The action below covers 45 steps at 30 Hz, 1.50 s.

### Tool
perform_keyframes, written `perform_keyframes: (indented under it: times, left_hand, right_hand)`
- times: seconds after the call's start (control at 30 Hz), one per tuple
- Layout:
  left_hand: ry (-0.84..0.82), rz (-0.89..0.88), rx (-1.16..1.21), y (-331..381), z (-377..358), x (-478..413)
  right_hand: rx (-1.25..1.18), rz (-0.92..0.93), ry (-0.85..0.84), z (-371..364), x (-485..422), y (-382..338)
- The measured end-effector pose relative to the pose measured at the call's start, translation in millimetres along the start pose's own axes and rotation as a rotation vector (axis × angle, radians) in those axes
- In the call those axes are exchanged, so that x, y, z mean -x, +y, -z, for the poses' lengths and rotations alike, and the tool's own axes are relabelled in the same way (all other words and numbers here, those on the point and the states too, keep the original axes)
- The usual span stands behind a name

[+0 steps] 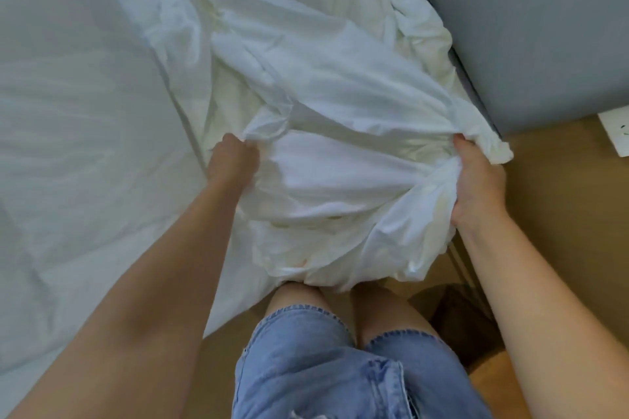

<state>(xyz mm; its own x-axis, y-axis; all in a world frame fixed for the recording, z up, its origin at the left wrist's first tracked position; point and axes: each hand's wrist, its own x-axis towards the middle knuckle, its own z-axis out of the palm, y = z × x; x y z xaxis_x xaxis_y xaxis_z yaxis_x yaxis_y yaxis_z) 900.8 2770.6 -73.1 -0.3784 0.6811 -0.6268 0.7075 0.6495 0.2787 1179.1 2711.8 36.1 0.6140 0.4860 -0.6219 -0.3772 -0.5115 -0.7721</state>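
Both hands held a crumpled white sheet [340,160]: left hand [233,158] fisted in a bunched fold, right hand [476,187] clutching gathered, seemingly thin cotton edge.

No readable text, white card [616,134] bearing small marks, perhaps print

matt white cloth sheet [340,85], faded denim shorts [316,360]

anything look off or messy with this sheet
The white sheet is bunched and heavily creased, not spread flat; the left hand and right hand grip its gathered edge. A white paper lies loose on the floor.
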Motion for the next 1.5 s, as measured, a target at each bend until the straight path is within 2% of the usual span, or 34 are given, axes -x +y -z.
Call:
perform_keyframes:
  times: [0.1, 0.2, 0.27, 0.3, 0.4, 0.47, 0.53, 0.6, 0.67, 0.73, 0.77, 0.8, 0.87, 0.9, 0.97, 1.03, 1.13, 1.23, 1.3, 1.37, 1.43, 1.5]
  left_hand:
    - [-0.002, -0.072, -0.149, 23.7, -6.8, 12.3]
    - [-0.045, -0.369, -0.159, 56.8, -15.7, 44.8]
    - [-0.23, -0.549, 0.115, 77.0, -19.9, 77.1]
    - [-0.381, -0.548, 0.322, 85.6, -20.1, 93.0]
    - [-0.902, -0.325, 0.892, 106.1, -11.9, 131.8]
    - [-1.05, -0.261, 1.006, 113.1, -13.0, 143.8]
    - [-1.022, -0.237, 0.935, 110.8, -8.5, 149.9]
    - [-1.028, -0.185, 0.895, 101.2, -1.3, 146.3]
    - [-1.054, -0.147, 0.968, 86.1, 6.4, 137.8]
    - [-1.089, -0.153, 1.065, 75.7, 18.6, 134.5]
    - [-1.082, -0.164, 1.124, 72.1, 24.1, 133.4]
    - [-1.072, -0.163, 1.175, 69.8, 29.7, 134.5]
    - [-1.043, -0.172, 1.232, 65.1, 39.8, 140.9]
    - [-1.069, -0.175, 1.23, 61.3, 42.6, 143.1]
    - [-1.174, -0.175, 1.191, 54.7, 51.7, 155.1]
    - [-1.186, -0.166, 1.168, 49.0, 61.8, 162.8]
    - [-1.138, -0.249, 1.163, 48.2, 84.8, 167.7]
    - [-1.011, -0.285, 1.089, 53.5, 97.4, 173.4]
    - [-0.962, -0.33, 1.065, 56.4, 98.7, 179.5]
    - [-0.937, -0.357, 1.08, 57.7, 98.3, 184.2]
    - [-0.917, -0.374, 1.071, 59.5, 101.5, 185.8]
    - [-0.889, -0.403, 1.012, 62.9, 107.9, 186.8]
  right_hand:
    - [-0.009, 0.01, -0.002, 4.2, -3.7, -0.7]
    - [-0.017, -0.011, -0.012, 1.5, -2.9, 2.5]
    - [-0.004, -0.007, -0.02, -0.2, -2.7, 2.5]
    - [0.006, 0.004, -0.019, -1.3, -2.5, 3.1]
    - [0.22, 0.158, -0.02, -6.8, 10.9, 4.8]
    - [0.557, 0.337, -0.089, -14.4, 31.1, 7.1]
    - [0.897, 0.468, -0.221, -21.4, 55.4, 12.8]
    - [1.107, 0.532, -0.356, -24.8, 79.5, 20.9]
    - [1.131, 0.574, -0.53, -21.4, 99.7, 30.6]
    - [0.894, 0.547, -0.674, -13.3, 109.5, 33.2]
    - [0.706, 0.497, -0.675, -8.6, 110.4, 30.2]
    - [0.51, 0.427, -0.601, -3.4, 108.2, 26.6]
    - [0.312, 0.289, -0.358, 4.8, 90.3, 23.3]
    - [0.353, 0.287, -0.336, 7.8, 81.9, 20.9]
    - [0.569, 0.344, -0.531, 8.4, 71.6, 20.0]
    - [0.728, 0.417, -0.663, 4.9, 69.9, 19.8]
    - [0.826, 0.589, -0.5, -4.2, 69.7, 15.5]
    - [1.002, 0.776, -0.418, -10.3, 78.3, 8.8]
    - [0.824, 0.831, -0.447, -12.6, 89.5, 4.7]
    - [0.576, 0.755, -0.529, -15.2, 98.9, -4.1]
    - [0.5, 0.752, -0.554, -17.3, 100.8, -12.1]
    - [0.507, 0.842, -0.536, -20.3, 100.5, -23.0]
